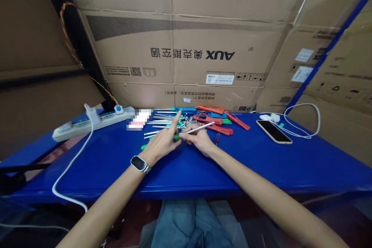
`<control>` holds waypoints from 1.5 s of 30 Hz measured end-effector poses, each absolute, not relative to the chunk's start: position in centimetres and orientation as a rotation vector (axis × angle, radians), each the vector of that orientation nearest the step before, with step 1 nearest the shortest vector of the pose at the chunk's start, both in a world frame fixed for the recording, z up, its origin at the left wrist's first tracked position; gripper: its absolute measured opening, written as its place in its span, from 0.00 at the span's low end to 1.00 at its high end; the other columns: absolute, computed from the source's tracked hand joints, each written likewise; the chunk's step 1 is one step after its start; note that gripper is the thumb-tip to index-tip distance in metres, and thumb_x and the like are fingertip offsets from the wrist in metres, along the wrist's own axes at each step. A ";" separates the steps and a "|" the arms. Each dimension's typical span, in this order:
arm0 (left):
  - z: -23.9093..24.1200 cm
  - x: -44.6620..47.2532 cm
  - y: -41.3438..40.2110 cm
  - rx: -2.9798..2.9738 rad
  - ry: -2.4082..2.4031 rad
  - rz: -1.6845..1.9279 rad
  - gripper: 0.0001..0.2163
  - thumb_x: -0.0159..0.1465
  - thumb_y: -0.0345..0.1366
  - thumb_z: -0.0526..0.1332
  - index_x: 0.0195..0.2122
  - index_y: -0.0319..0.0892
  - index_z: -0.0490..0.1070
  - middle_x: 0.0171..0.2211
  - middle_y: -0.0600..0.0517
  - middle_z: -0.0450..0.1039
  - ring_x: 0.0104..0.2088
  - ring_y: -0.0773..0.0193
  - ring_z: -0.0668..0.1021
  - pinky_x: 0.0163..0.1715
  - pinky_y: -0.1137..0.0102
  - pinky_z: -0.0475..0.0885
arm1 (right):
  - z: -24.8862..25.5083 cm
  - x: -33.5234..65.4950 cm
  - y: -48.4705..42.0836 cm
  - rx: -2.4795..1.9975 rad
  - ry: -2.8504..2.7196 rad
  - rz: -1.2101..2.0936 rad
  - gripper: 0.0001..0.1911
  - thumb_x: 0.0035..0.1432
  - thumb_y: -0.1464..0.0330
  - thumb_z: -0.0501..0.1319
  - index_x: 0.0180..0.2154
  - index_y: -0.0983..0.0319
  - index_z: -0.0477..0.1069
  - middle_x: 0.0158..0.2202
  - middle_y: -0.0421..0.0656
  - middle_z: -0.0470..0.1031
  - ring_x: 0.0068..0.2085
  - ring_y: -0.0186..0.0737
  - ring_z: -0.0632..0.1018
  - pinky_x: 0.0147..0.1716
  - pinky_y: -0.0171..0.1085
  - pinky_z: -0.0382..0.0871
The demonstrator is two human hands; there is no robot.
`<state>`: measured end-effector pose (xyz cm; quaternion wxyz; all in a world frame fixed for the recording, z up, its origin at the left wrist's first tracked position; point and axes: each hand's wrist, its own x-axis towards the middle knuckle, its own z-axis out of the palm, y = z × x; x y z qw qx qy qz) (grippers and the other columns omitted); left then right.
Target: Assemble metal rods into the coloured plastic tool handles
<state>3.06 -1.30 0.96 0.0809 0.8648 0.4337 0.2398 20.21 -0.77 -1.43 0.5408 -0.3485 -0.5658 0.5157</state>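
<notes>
My left hand (163, 142) is closed around the green handle of what looks like a long-necked lighter, its index finger pointing up. The end of the green handle (143, 147) sticks out on the left side of that hand. From the right side a silver metal tube (203, 127) slants up to the right. Fingers of my right hand (200, 141) pinch near the base of this tube; their exact grip is partly hidden. Behind both hands lies a pile of metal tubes (158, 123), red handles (207, 118), blue handles (188, 110) and small metal parts (188, 120).
A small screwdriver (217, 138) lies right of my right hand. Farther right are a phone (273, 131) and a white cable (315, 112). On the left stands a power strip (84, 127) with a cord hanging over the edge. A cardboard wall (186, 81) closes off the back of the blue table (250, 166).
</notes>
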 end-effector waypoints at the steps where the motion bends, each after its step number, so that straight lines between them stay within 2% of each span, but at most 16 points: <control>1: 1.0 3.1 -1.4 2.591 1.328 0.693 0.42 0.63 0.31 0.58 0.72 0.45 0.31 0.36 0.51 0.78 0.34 0.57 0.81 0.31 0.71 0.67 | -1.4 20.2 -0.9 -0.824 -1.345 1.227 0.20 0.36 0.59 0.77 0.24 0.62 0.71 0.18 0.35 0.71 0.17 0.28 0.66 0.18 0.31 0.59; 7: 1.3 3.3 -1.9 2.704 1.422 0.597 0.41 0.65 0.32 0.59 0.72 0.48 0.32 0.41 0.47 0.79 0.38 0.54 0.82 0.33 0.71 0.69 | -1.2 19.7 -1.2 -0.838 -1.313 1.299 0.23 0.37 0.56 0.76 0.23 0.61 0.67 0.18 0.35 0.71 0.17 0.29 0.68 0.17 0.31 0.61; 11: 1.0 3.1 -1.8 2.707 1.427 0.610 0.39 0.65 0.31 0.58 0.72 0.49 0.35 0.40 0.48 0.79 0.37 0.54 0.82 0.33 0.71 0.70 | -1.0 19.6 -1.3 -0.831 -1.363 1.260 0.22 0.38 0.57 0.76 0.23 0.61 0.67 0.17 0.35 0.71 0.17 0.28 0.68 0.17 0.31 0.62; 15: 0.7 3.0 -1.8 2.681 1.278 0.740 0.36 0.64 0.31 0.58 0.71 0.49 0.41 0.39 0.50 0.79 0.37 0.55 0.82 0.34 0.69 0.71 | -0.4 20.1 -1.6 -0.809 -1.443 1.257 0.19 0.40 0.57 0.75 0.24 0.62 0.70 0.19 0.36 0.72 0.18 0.29 0.68 0.18 0.31 0.62; 18: 1.0 3.0 -1.8 2.664 1.158 0.919 0.32 0.65 0.35 0.59 0.69 0.46 0.48 0.43 0.48 0.78 0.39 0.54 0.81 0.37 0.67 0.72 | 0.3 20.9 -1.3 -0.798 -1.377 1.206 0.18 0.41 0.57 0.75 0.26 0.62 0.73 0.19 0.36 0.71 0.18 0.29 0.67 0.18 0.32 0.61; 21: 1.5 2.5 -1.4 2.703 1.117 1.002 0.19 0.66 0.40 0.58 0.58 0.43 0.65 0.45 0.45 0.77 0.43 0.55 0.79 0.42 0.65 0.71 | 0.8 22.1 -0.6 -0.802 -1.162 1.192 0.20 0.40 0.56 0.75 0.26 0.63 0.73 0.17 0.35 0.67 0.19 0.28 0.65 0.17 0.31 0.58; 23: 1.7 1.9 -1.0 2.719 1.140 0.924 0.12 0.69 0.43 0.56 0.42 0.41 0.72 0.35 0.47 0.77 0.35 0.58 0.78 0.37 0.67 0.70 | 1.0 22.7 -0.2 -0.799 -1.064 1.212 0.21 0.38 0.55 0.75 0.26 0.63 0.72 0.17 0.34 0.65 0.19 0.28 0.64 0.17 0.31 0.56; 24: 1.7 1.7 -0.7 2.704 1.145 0.887 0.13 0.69 0.44 0.54 0.36 0.41 0.72 0.30 0.49 0.75 0.31 0.60 0.76 0.33 0.68 0.68 | 1.0 22.8 -0.1 -0.798 -1.046 1.219 0.22 0.38 0.55 0.75 0.26 0.63 0.72 0.17 0.34 0.65 0.20 0.28 0.64 0.17 0.31 0.56; 26: 1.5 1.4 -0.4 2.628 1.125 0.849 0.17 0.70 0.46 0.53 0.30 0.41 0.69 0.25 0.52 0.71 0.25 0.64 0.72 0.28 0.70 0.64 | 0.9 22.9 -0.1 -0.796 -1.043 1.221 0.22 0.38 0.55 0.75 0.27 0.63 0.73 0.18 0.34 0.66 0.20 0.28 0.65 0.17 0.31 0.57; 32: 0.8 2.1 -0.5 2.318 1.006 0.830 0.20 0.69 0.49 0.52 0.25 0.41 0.64 0.19 0.56 0.66 0.20 0.68 0.68 0.22 0.72 0.60 | 0.1 22.3 -0.2 -0.804 -1.039 1.210 0.23 0.39 0.54 0.75 0.24 0.63 0.71 0.16 0.34 0.65 0.19 0.27 0.63 0.16 0.31 0.56; 39: 0.9 2.5 -0.8 2.221 0.993 0.850 0.21 0.69 0.49 0.53 0.24 0.40 0.65 0.20 0.55 0.66 0.19 0.70 0.67 0.21 0.74 0.61 | -0.5 22.2 -0.2 -0.847 -1.060 1.239 0.24 0.41 0.51 0.74 0.23 0.63 0.70 0.18 0.38 0.69 0.19 0.28 0.66 0.17 0.32 0.59; 42: 0.8 2.6 -0.7 2.130 0.945 0.838 0.20 0.69 0.51 0.52 0.27 0.40 0.66 0.21 0.55 0.67 0.19 0.71 0.68 0.20 0.75 0.62 | -0.5 21.8 -0.4 -0.832 -1.096 1.268 0.25 0.44 0.48 0.71 0.25 0.64 0.72 0.19 0.40 0.71 0.20 0.30 0.68 0.18 0.32 0.61; 45: 0.6 2.5 -0.6 2.058 0.893 0.844 0.21 0.69 0.52 0.52 0.30 0.40 0.65 0.22 0.55 0.68 0.18 0.72 0.68 0.19 0.76 0.62 | -0.3 21.5 -0.5 -0.752 -1.076 1.241 0.23 0.46 0.49 0.69 0.27 0.63 0.73 0.19 0.38 0.70 0.20 0.30 0.68 0.18 0.31 0.60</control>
